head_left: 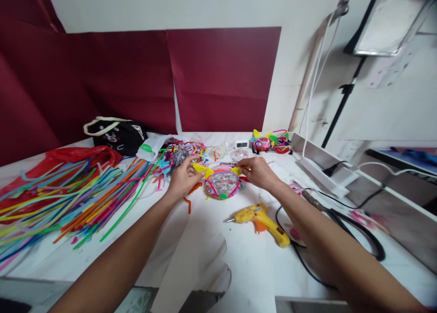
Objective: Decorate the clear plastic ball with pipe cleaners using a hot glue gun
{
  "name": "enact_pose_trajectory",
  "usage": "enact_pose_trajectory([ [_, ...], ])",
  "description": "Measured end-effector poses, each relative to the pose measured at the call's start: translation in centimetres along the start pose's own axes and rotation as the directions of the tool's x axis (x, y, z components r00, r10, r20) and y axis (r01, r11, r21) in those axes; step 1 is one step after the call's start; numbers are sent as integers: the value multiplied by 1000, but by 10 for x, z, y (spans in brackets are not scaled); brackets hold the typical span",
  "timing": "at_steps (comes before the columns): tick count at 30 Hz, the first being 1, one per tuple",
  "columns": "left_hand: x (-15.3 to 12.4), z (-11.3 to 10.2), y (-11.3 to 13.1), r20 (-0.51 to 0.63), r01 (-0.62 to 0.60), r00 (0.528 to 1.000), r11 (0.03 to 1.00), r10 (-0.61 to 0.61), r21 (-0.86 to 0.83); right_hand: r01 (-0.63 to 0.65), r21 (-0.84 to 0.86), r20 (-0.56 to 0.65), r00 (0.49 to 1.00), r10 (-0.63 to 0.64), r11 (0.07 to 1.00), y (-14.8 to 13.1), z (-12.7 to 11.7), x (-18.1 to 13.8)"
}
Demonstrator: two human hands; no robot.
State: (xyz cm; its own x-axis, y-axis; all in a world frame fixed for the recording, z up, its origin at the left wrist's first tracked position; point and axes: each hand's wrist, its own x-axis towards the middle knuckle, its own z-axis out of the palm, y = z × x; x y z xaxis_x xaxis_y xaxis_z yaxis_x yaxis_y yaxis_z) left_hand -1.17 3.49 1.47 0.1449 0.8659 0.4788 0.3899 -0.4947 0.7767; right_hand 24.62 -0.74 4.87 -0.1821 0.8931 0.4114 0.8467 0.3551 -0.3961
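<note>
Both hands are at a round, clear-looking ornament [223, 184] wound with colourful pipe cleaners, with two yellow ear-like points on top and a green bit at its lower edge. My left hand [186, 176] pinches the left yellow ear [202, 169]. On the other side, my right hand [257, 171] has thumb and finger closed at the right yellow ear [236, 170], which the fingers partly cover. Just in front of the ornament lies a yellow hot glue gun [261, 218], its nozzle pointing left. Orange pipe cleaner pieces [191, 197] lie beside my left hand.
Many loose pipe cleaners [102, 194] spread across the left, by a red plastic bag [82, 156] and a black bag [119, 138]. Finished-looking colourful pieces [271, 142] stand at the back near a small digital timer [241, 144]. Scissors [337, 213] and cables lie right.
</note>
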Motion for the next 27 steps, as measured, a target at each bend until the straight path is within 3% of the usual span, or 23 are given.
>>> enact_pose_trajectory([
  [12,-2,4,0,60,85,995,978,-75,-191,-21,53,-2,1000,21,998,5,-1,-2],
  [27,-4,3,7,80,137,989,968,-123,-211,-90,75,9,996,89,993,7,-6,-2],
])
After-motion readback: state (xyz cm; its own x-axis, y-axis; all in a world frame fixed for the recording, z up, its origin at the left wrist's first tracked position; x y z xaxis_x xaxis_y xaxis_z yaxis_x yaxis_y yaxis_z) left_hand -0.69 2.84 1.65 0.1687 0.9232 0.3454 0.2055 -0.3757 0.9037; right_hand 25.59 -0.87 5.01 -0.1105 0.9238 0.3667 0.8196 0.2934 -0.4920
